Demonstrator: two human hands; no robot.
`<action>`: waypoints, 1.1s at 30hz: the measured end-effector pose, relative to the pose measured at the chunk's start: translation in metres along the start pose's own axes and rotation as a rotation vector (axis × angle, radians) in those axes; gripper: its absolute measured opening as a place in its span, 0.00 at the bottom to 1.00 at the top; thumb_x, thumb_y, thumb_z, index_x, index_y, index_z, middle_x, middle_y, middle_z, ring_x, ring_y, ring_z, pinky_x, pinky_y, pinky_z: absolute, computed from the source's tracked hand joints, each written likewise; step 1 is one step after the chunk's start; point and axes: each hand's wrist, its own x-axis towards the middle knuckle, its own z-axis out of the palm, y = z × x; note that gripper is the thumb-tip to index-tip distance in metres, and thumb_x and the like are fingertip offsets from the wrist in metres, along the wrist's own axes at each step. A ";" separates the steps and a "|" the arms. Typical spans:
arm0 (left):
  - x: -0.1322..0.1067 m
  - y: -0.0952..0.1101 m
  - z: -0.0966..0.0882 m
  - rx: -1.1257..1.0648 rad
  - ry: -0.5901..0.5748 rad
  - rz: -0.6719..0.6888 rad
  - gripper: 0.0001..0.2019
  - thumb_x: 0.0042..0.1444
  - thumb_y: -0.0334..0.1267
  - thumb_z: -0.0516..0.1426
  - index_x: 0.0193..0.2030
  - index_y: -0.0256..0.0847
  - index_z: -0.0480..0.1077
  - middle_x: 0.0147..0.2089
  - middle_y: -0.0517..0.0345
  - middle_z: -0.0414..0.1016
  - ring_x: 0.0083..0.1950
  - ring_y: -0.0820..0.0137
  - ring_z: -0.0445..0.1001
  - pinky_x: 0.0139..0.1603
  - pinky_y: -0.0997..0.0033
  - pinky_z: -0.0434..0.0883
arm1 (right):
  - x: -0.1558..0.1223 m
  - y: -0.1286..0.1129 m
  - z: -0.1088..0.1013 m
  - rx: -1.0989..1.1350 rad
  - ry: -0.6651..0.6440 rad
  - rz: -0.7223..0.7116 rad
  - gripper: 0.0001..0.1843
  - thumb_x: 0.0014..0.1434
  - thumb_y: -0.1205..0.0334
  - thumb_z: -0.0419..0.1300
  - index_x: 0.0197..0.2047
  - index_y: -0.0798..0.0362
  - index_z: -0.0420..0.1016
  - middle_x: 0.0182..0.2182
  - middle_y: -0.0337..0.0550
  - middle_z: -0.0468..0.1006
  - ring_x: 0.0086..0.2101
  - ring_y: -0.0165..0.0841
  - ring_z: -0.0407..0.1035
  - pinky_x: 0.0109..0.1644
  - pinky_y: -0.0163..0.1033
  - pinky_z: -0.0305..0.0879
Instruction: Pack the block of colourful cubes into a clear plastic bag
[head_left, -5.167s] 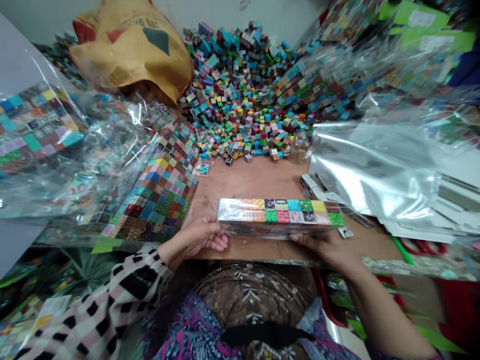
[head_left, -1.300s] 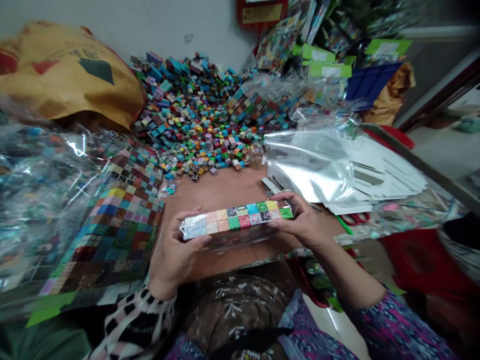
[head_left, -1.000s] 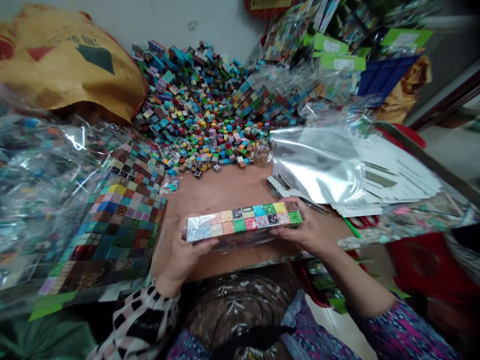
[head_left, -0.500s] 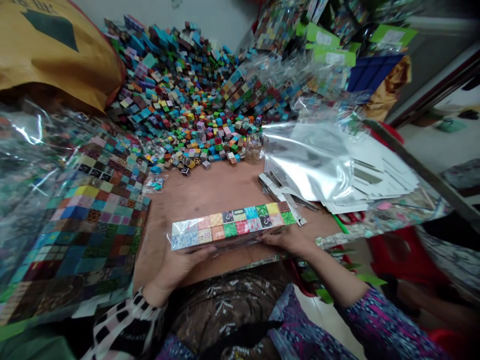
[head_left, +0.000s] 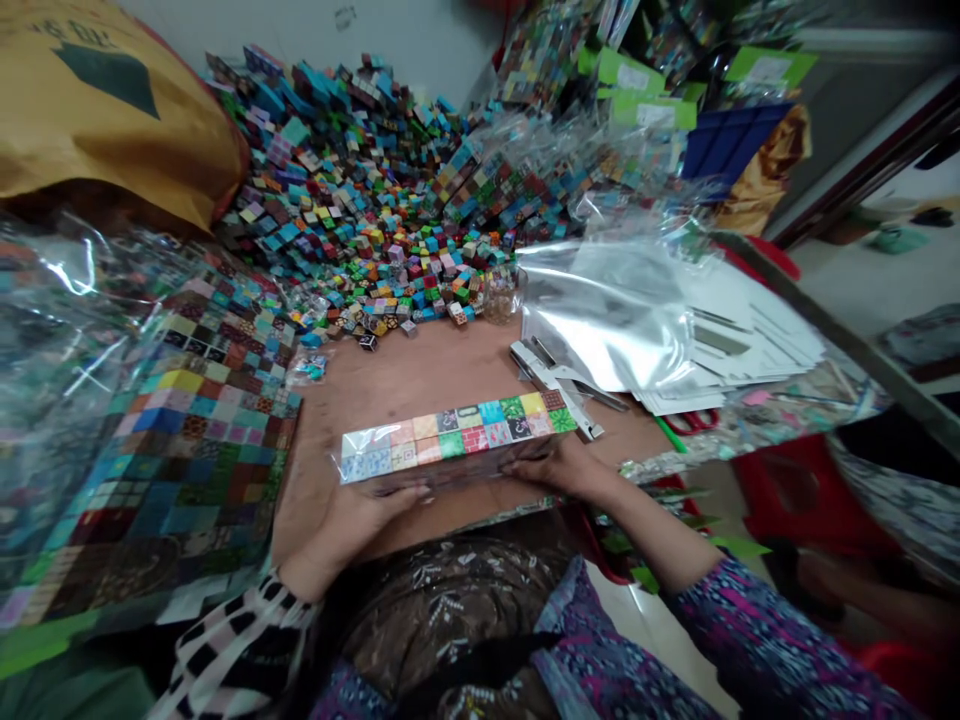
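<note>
Bagged cube block lies near the table edge, fingers of both hands pinching it.

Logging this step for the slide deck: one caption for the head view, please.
Both hands, left and right, hold a bagged block of cubes on the table, loose cubes behind.

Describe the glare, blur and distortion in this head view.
Head view: strong white glare on the clear plastic bags and on the wrap at the near end of the block pack; wide-angle bending stretches the edges; corners smear, while both hands, left and right, stay fairly sharp.
</note>
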 end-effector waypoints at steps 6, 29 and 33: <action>0.003 -0.005 -0.001 0.053 -0.011 0.020 0.14 0.39 0.43 0.70 0.34 0.42 0.81 0.37 0.48 0.83 0.44 0.54 0.81 0.59 0.50 0.72 | -0.007 -0.018 -0.025 -0.035 -0.179 -0.033 0.30 0.51 0.55 0.70 0.57 0.48 0.71 0.51 0.47 0.77 0.51 0.44 0.72 0.56 0.54 0.71; 0.004 -0.002 -0.008 0.291 -0.135 -0.087 0.24 0.42 0.54 0.65 0.41 0.39 0.79 0.51 0.47 0.80 0.57 0.53 0.75 0.69 0.50 0.60 | -0.010 -0.014 -0.037 -0.216 -0.125 -0.209 0.26 0.60 0.54 0.63 0.60 0.49 0.66 0.55 0.49 0.74 0.55 0.44 0.68 0.60 0.52 0.64; 0.004 0.004 -0.009 0.279 -0.247 -0.071 0.20 0.45 0.58 0.62 0.33 0.44 0.81 0.42 0.52 0.83 0.49 0.56 0.80 0.63 0.55 0.69 | -0.009 -0.013 -0.038 -0.284 -0.149 -0.182 0.25 0.60 0.54 0.63 0.59 0.49 0.67 0.56 0.50 0.74 0.56 0.45 0.67 0.60 0.53 0.63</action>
